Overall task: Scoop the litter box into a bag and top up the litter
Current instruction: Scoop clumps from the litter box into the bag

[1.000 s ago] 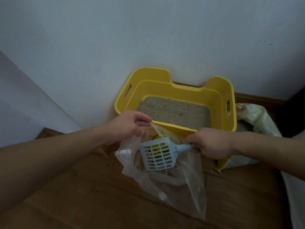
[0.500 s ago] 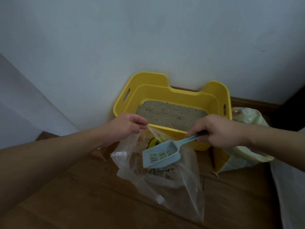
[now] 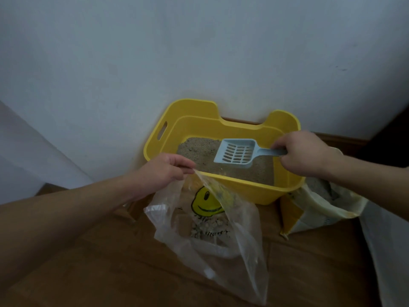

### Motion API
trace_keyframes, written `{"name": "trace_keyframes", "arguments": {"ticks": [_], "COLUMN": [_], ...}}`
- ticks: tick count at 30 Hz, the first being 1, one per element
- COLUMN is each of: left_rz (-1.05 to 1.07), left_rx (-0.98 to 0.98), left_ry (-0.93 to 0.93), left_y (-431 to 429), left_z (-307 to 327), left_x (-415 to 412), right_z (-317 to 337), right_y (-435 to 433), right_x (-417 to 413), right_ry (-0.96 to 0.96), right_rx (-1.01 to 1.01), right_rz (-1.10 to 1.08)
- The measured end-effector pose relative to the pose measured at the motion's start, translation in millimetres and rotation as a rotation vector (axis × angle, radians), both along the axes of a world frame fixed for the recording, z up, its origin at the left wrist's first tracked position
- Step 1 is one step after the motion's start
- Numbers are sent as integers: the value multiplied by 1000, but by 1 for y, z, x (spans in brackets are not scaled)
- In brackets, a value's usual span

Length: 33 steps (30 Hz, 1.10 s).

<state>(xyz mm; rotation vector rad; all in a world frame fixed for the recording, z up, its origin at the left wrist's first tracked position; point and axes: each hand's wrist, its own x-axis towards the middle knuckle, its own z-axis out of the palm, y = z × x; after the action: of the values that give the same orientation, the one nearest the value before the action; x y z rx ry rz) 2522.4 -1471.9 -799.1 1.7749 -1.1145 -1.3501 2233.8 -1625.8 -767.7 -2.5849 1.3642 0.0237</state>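
A yellow litter box (image 3: 232, 189) stands against the wall, holding grey-brown litter (image 3: 199, 149). My right hand (image 3: 307, 154) grips the handle of a pale blue slotted scoop (image 3: 238, 153), whose head hovers over the litter with nothing in it. In front of the box, my left hand (image 3: 164, 170) pinches the top edge of a clear plastic bag (image 3: 239, 251) printed with a yellow smiley. The bag hangs open to the floor with some pale clumps at its bottom.
An open litter sack (image 3: 318, 207), cream and yellow, leans on the floor right of the box. The wooden floor (image 3: 110, 273) spreads in front. A white wall (image 3: 199, 52) rises behind, and pale fabric (image 3: 389, 251) lies at the far right.
My right hand lifted the scoop out of the bag and carried it up and right over the litter. My left hand kept its hold on the bag's edge.
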Motion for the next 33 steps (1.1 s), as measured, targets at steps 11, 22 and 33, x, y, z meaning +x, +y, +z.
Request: {"name": "trace_keyframes", "arguments": {"ticks": [11,22,33], "left_rz": [-2,10,38], "left_rx": [-88,-106,-110], "left_ry": [112,198,265], "left_y": [-17,-30,-34], "left_z": [-14,-25,-33], "left_x": [-3,-1,11], "right_z": [-33,-61,-89], "right_y": [-30,-59,-81], "right_x": [24,40,75], "right_ry": [315,385,335], "right_rx": [13,16,55], "right_rz": [-55,-112,-95]}}
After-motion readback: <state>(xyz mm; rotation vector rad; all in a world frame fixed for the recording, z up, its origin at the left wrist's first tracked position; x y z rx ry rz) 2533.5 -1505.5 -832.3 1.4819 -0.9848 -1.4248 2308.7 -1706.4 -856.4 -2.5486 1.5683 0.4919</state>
